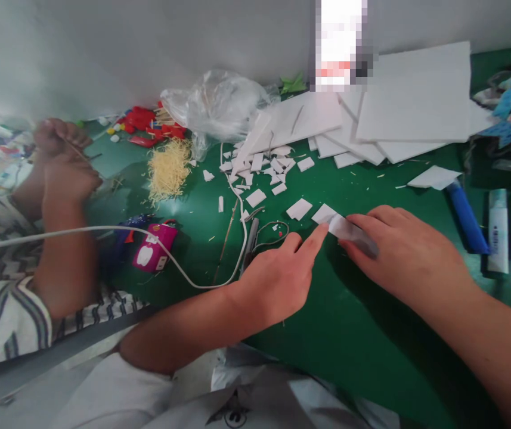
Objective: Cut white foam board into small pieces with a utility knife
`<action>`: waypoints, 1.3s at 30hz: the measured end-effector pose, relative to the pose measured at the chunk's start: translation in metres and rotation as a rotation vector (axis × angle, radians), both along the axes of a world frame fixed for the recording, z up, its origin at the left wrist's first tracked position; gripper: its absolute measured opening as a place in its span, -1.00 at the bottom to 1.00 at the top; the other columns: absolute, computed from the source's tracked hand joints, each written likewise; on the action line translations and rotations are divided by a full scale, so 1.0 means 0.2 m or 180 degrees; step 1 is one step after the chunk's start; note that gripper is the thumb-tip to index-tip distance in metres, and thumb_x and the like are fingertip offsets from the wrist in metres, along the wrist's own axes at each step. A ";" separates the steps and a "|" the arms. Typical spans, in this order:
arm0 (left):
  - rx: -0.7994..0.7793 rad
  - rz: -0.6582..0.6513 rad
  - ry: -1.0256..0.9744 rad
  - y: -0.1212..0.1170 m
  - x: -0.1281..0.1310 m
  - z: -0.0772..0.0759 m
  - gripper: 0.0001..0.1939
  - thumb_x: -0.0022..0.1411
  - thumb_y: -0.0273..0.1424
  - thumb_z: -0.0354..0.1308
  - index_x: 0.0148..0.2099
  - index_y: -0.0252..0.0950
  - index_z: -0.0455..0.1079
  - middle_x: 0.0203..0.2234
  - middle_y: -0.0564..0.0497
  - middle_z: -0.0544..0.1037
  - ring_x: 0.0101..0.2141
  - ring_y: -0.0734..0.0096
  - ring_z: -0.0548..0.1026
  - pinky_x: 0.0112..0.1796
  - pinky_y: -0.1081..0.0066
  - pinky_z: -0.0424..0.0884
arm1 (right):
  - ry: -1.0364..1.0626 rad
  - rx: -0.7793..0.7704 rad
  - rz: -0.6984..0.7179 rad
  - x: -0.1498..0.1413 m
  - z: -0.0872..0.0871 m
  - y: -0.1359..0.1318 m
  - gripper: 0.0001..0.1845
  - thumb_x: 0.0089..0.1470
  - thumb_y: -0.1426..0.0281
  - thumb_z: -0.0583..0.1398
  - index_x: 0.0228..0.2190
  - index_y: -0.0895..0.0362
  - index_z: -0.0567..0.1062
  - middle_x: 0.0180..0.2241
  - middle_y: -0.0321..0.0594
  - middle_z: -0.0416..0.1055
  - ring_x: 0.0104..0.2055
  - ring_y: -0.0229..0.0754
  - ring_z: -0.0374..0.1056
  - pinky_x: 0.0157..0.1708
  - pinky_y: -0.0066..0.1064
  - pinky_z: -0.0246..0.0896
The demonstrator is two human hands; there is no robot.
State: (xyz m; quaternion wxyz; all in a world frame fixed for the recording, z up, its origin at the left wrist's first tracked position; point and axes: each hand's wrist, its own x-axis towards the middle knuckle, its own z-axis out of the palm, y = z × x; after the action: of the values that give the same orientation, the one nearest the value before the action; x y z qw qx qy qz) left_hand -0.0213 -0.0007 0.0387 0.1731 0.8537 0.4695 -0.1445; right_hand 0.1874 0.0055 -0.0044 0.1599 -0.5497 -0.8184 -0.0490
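My left hand (277, 274) reaches over the green table, index finger stretched out, its tip touching a small white piece (324, 214). The other fingers of that hand are curled, and I see nothing held in them. My right hand (407, 250) pinches a flat white strip (349, 231) between thumb and fingers, with its far end against the white piece. Whether the two are joined or overlapping I cannot tell. Just beyond my left fingertip lies a loose white foam-like piece (299, 209). A dark pen-like tool (249, 244) rests beside my left hand.
Many white scraps (277, 167) and stacked white boards (416, 101) lie at the back. A white cable (183, 277) crosses the left side near a pink box (154, 247). At right are a blue-handled tool (467, 217) and a white tube (498, 232). Another person's hands (70, 158) work at left.
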 end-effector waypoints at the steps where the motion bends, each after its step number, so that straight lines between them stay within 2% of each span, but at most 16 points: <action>1: -0.0041 0.0004 0.0042 0.00 0.01 0.00 -0.28 0.44 -0.49 -0.09 0.55 -0.27 -0.20 0.00 -0.15 0.50 -0.26 0.28 0.60 -0.35 0.35 0.57 | 0.0019 0.0011 0.0022 0.00 0.00 0.00 -0.75 0.21 0.30 0.15 -0.33 0.13 0.60 -0.36 -0.10 0.48 -0.34 -0.10 0.37 -0.42 -0.30 0.20; 7: -0.0082 -0.0074 0.0241 -0.01 0.04 0.01 -0.28 0.45 -0.50 -0.11 0.56 -0.30 -0.25 0.00 -0.18 0.49 -0.27 0.30 0.62 -0.38 0.40 0.54 | 0.0059 0.0059 0.0051 0.00 0.00 0.00 -0.75 0.21 0.30 0.14 -0.39 0.12 0.58 -0.38 -0.13 0.46 -0.36 -0.14 0.34 -0.49 -0.33 0.08; 15: -0.0094 -0.0084 0.0342 -0.01 0.06 0.02 -0.25 0.42 -0.50 -0.07 0.56 -0.30 -0.24 0.00 -0.18 0.50 -0.30 0.32 0.62 -0.41 0.42 0.52 | 0.0033 -0.0036 0.0012 0.01 0.00 0.01 -0.74 0.20 0.28 0.14 -0.34 0.10 0.60 -0.39 -0.15 0.44 -0.36 -0.14 0.33 -0.52 -0.34 0.05; 19: -0.0169 -0.0078 0.0336 -0.01 0.07 0.02 -0.24 0.41 -0.52 -0.07 0.56 -0.32 -0.25 0.06 -0.23 0.48 -0.25 0.31 0.62 -0.36 0.41 0.53 | 0.0037 -0.0231 -0.0021 0.00 0.00 0.02 -0.75 0.18 0.25 0.16 -0.32 0.08 0.62 -0.37 -0.14 0.46 -0.34 -0.12 0.33 -0.48 -0.33 0.10; 22: -0.0254 -0.0124 0.0331 -0.01 0.07 0.02 -0.23 0.41 -0.53 -0.08 0.56 -0.36 -0.28 0.10 -0.26 0.46 -0.28 0.33 0.61 -0.36 0.40 0.53 | 0.0059 -0.0313 -0.0174 -0.01 0.00 0.02 -0.76 0.17 0.26 0.17 -0.34 0.07 0.62 -0.36 -0.13 0.47 -0.32 -0.11 0.34 -0.47 -0.33 0.11; 28: -0.0253 -0.0086 0.0383 -0.01 0.08 0.04 -0.22 0.41 -0.53 -0.08 0.56 -0.35 -0.30 0.05 -0.24 0.47 -0.27 0.29 0.62 -0.36 0.38 0.55 | 0.0094 -0.0073 -0.0191 -0.03 -0.02 0.00 -0.75 0.19 0.30 0.16 -0.36 0.10 0.62 -0.35 -0.11 0.47 -0.34 -0.12 0.35 -0.47 -0.34 0.13; 39: -0.0280 -0.0070 0.0394 0.00 0.08 0.04 -0.21 0.41 -0.51 -0.06 0.56 -0.35 -0.29 0.03 -0.22 0.49 -0.27 0.31 0.62 -0.38 0.42 0.51 | 0.0188 -0.0049 -0.0162 -0.03 -0.04 0.01 -0.75 0.18 0.27 0.18 -0.33 0.12 0.62 -0.36 -0.11 0.46 -0.32 -0.10 0.36 -0.43 -0.32 0.22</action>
State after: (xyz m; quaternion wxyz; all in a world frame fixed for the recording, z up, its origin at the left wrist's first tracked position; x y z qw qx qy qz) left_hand -0.0046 0.0001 0.0462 0.1794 0.8398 0.4631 -0.2194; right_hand 0.1817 0.0077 -0.0117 0.1785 -0.5728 -0.7994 -0.0306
